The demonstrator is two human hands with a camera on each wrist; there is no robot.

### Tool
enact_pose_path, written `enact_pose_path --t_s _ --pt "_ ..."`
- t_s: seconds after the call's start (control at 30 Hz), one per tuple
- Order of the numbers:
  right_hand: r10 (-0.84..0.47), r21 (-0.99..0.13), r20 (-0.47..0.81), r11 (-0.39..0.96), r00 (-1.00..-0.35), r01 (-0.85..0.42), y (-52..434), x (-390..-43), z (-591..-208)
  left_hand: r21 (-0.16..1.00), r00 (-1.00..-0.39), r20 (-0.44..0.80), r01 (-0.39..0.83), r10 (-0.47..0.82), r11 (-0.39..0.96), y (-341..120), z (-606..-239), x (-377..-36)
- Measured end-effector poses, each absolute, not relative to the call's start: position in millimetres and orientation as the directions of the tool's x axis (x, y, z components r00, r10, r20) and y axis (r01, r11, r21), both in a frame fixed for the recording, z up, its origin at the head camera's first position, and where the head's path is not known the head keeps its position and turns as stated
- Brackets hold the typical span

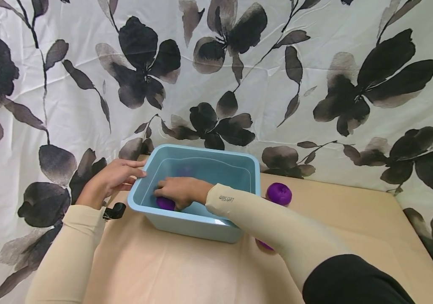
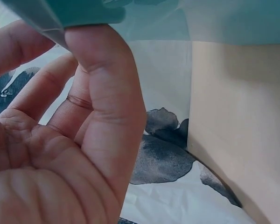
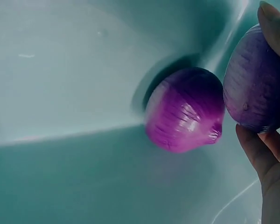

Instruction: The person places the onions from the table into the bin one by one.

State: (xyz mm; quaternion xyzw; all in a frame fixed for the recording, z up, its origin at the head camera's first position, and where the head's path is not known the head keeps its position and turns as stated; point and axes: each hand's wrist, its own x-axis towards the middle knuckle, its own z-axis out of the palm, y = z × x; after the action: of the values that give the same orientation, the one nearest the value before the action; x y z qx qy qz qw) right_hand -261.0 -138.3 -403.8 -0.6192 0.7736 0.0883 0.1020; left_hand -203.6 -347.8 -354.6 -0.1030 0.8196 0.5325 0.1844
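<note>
My right hand (image 1: 182,190) reaches down inside a light blue plastic tub (image 1: 252,169). It grips a purple onion (image 3: 254,84) between thumb and fingers, near the tub's left end. Another glossy purple onion (image 3: 184,112) lies in the tub's corner close by, in the right wrist view. At the tub's left end, my left hand (image 1: 114,177) touches the rim, its fingers fairly straight. The left wrist view shows the thumb (image 2: 107,79) against the rim from below, while the palm holds nothing. The right forearm crosses the tub's front right corner.
Outside the tub on the right sits a purple onion (image 1: 279,194) on the beige table (image 1: 353,219). Nearer, a purple thing (image 1: 266,245) is mostly hidden by the right forearm. A white cloth with dark flowers (image 1: 285,25) hangs behind the table.
</note>
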Motion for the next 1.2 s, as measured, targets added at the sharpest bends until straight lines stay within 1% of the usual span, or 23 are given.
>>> enact_pose_path --t_s 0.13,0.5,0.63,0.8,0.9,1.07,1.2 --pt "-0.93 0.038 -0.298 0.215 -0.216 -0.976 -134 -260 -407 0.834 -0.911 -0.41 -0.361 0.032 0.417 -342 -353 -204" --pt "-0.925 0.083 -0.321 0.187 -0.204 -0.979 -121 -258 -415 0.843 -0.911 -0.409 -0.356 0.05 0.404 -328 -355 -206" --pt "-0.919 0.095 -0.324 0.206 -0.226 -0.974 -116 -260 -409 0.837 -0.91 -0.411 -0.355 0.05 0.417 -324 -355 -208" --pt "-0.902 0.121 -0.315 0.27 -0.295 -0.955 -101 -264 -385 0.829 -0.911 -0.409 -0.343 0.059 0.442 -321 -352 -210" --pt "-0.901 0.121 -0.279 0.31 -0.332 -0.943 -87 -266 -365 0.827 -0.911 -0.409 -0.341 0.061 0.447 -323 -351 -211" --pt "-0.918 0.105 -0.179 0.34 -0.354 -0.935 -60 -269 -332 0.82 -0.912 -0.407 -0.342 0.048 0.458 -335 -351 -207" --pt "-0.92 0.077 -0.113 0.368 -0.375 -0.927 -33 -272 -313 0.816 -0.913 -0.407 -0.348 0.032 0.462 -344 -351 -203"
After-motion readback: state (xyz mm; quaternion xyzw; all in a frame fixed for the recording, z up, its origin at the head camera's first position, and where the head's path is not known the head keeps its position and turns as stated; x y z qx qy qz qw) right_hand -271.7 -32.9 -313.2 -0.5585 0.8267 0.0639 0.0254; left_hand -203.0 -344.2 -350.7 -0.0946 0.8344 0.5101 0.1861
